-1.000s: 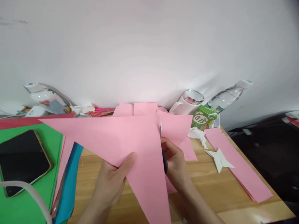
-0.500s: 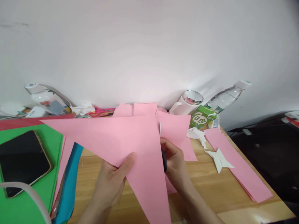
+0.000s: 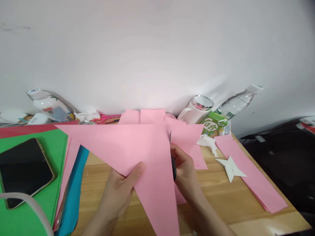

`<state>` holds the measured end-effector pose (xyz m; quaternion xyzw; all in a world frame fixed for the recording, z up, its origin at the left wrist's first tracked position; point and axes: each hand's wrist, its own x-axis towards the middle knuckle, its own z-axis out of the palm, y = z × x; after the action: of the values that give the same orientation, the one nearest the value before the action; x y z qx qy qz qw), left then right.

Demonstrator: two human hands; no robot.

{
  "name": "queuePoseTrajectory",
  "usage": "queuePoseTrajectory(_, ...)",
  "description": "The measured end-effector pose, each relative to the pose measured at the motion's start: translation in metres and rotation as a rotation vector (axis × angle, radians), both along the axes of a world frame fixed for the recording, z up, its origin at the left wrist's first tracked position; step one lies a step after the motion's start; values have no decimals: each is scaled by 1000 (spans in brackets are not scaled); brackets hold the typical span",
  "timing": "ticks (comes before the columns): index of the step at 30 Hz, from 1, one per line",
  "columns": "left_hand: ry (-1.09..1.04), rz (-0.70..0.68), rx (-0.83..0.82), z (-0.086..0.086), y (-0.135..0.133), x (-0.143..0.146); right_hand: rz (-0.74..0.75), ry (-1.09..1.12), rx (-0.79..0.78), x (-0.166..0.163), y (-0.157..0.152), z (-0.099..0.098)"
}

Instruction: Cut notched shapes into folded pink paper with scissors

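My left hand (image 3: 125, 183) grips a large folded sheet of pink paper (image 3: 142, 144) by its lower slanted edge, thumb on top and fingers underneath. At the paper's right side, my right hand (image 3: 183, 164) is closed on scissors (image 3: 173, 168) with a black handle. A short stretch of blade shows at the paper's upper right, next to the cut edge. The rest of the scissors is hidden behind the sheet. To the right of the blade a pink flap extends from the cut.
A white mug (image 3: 197, 108), a green box (image 3: 214, 123) and a clear bottle (image 3: 237, 101) stand by the wall. Right lie pink strips (image 3: 253, 173) and a white paper star (image 3: 230, 168). A phone (image 3: 27, 170) rests on green paper at left, beside blue paper (image 3: 73, 193).
The pink paper's left tip has shifted right and the flap reaches further right. The scissors' blade has moved slightly. Both hands keep their hold.
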<state>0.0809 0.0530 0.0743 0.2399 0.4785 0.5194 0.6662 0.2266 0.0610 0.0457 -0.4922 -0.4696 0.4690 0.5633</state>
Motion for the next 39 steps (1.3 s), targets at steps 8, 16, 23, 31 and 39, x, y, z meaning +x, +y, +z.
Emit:
queuePoseTrajectory(8,4,3,-1,1,-1,-1,0,49,2,0,1,-2)
queuePoseTrajectory(16,-18,1,-25,2,0,-1,6,82,-15,-1,1,0)
queuePoseTrajectory(23,12,2,-9,3,-1,0,0,66,-12,-1,2,1)
queuePoseTrajectory(31,11,-16,-6,4,-1,-1,-2,58,-7,1,1,1)
queuePoseTrajectory(39,-4,-74,-13,-1,0,-5,-1,70,-2,0,2,-1)
